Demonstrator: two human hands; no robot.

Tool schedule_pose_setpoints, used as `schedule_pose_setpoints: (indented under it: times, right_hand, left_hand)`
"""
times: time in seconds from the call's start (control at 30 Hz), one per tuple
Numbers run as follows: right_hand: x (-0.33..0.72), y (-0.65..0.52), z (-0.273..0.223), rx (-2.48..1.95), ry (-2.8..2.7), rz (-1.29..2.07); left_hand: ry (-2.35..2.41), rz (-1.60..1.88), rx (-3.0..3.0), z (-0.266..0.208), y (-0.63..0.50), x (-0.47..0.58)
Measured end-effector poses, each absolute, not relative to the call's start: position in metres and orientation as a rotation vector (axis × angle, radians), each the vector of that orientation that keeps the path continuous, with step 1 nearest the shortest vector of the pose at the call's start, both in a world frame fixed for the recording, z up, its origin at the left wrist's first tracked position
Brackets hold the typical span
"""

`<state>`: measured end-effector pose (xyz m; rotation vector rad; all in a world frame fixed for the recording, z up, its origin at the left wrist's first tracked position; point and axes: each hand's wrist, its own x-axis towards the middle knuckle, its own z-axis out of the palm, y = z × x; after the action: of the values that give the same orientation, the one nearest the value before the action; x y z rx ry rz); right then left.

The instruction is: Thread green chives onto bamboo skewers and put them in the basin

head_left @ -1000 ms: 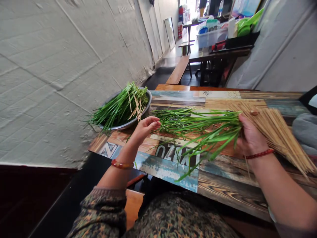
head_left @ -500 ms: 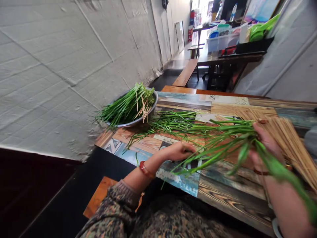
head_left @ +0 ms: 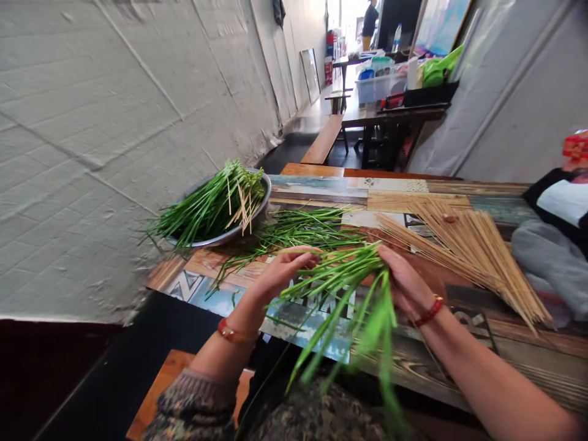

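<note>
Left hand [head_left: 280,272] fingers curled, right hand [head_left: 404,282] cupped, forearms outstretched

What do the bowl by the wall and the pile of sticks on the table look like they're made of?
Bowl: likely stainless steel, with a shiny grey rim. Sticks: probably bamboo or wood, being pale tan, thin, straight and matte.

Eatery dining room: rows of wooden tables [head_left: 395,113], benches [head_left: 324,139], skewer pile [head_left: 463,245].

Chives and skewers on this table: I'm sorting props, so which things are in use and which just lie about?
In use: chive bunch gripped by left hand and right hand; loose chives; bamboo skewers; metal bowl of chives.

Lying about: grey cloth; bench; far table; plastic crate.
</note>
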<state>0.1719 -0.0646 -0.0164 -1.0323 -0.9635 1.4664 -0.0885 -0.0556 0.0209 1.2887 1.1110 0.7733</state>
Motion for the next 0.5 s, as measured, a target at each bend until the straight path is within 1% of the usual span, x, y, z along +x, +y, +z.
schedule_pose_setpoints:
  times: [0.03, 0.17, 0.27, 0.37, 0.47, 0.5]
  right_hand:
    - [0.164, -0.068, -0.019, -1.037, -0.909, 1.598]
    - [0.147, -0.079, -0.021, -1.035, -0.941, 1.661]
    - [0.144, -0.087, -0.012, -0.973, -1.052, 1.676]
    - [0.143, -0.093, 0.002, -0.916, -1.158, 1.647]
    - [0.143, -0.097, 0.020, -0.886, -1.249, 1.587]
    - [0.144, -0.097, 0.027, -0.877, -1.280, 1.565]
  left_hand:
    - [1.142, 0.782, 1.271, 0.020, -0.061, -0.100]
    - [1.422, 1.073, 1.272, 0.021, -0.067, -0.146]
    - [1.313, 1.184, 1.295, 0.035, -0.065, -0.150]
    - [1.056, 1.000, 1.364, 0.047, -0.062, -0.113]
    - [0.712, 0.718, 1.272, 0.044, -0.057, -0.059]
    - [0.670, 0.629, 1.209, 0.041, -0.056, -0.043]
